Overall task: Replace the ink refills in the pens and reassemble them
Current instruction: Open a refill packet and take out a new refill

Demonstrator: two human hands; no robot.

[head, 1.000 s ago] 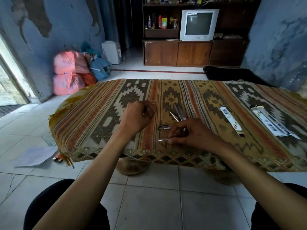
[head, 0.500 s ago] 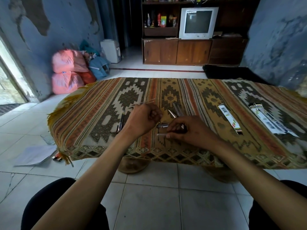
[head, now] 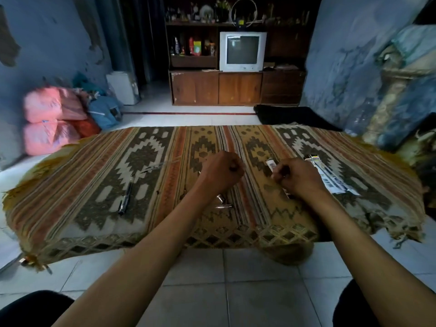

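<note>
While both hands are working above the patterned cloth [head: 99, 208], the following labels are applying:

Left hand [head: 220, 172]: fingers are curling tightly at centre frame around something small and dark; what it is, the frame is not showing clearly.

Right hand [head: 298, 177]: fingers are curling at centre right, seemingly pinching a thin piece next to a packet; whether it is gripping a refill or the packet itself cannot be told.

Assembled pen [head: 125, 200]: lying on the cloth at left of centre, well apart from both hands.

Loose pen parts [head: 221, 201]: short metallic pieces are lying on the cloth just below the left wrist, partly hidden by the forearm.

Thin refill [head: 157, 166]: a slim pale rod is lying blurred to the left of the left hand.

Risk, rolling: the round parts are likely sitting loosely on soft cloth near the front edge; a forearm brushing them could be sending them to the tiled floor [head: 247, 291].

Risk, small pieces: any spring or tip is probably getting lost easily in the busy weave.

Risk, blind handling: the left forearm is covering parts, so a sweep could be scattering them.

Container, small packet [head: 271, 164]: lying beside the right hand's fingers; contents not visible.

Container, large packets [head: 330, 179]: white printed sleeves lying at right, partly under the right hand; they are presumably holding refills, though none is showing.
</note>
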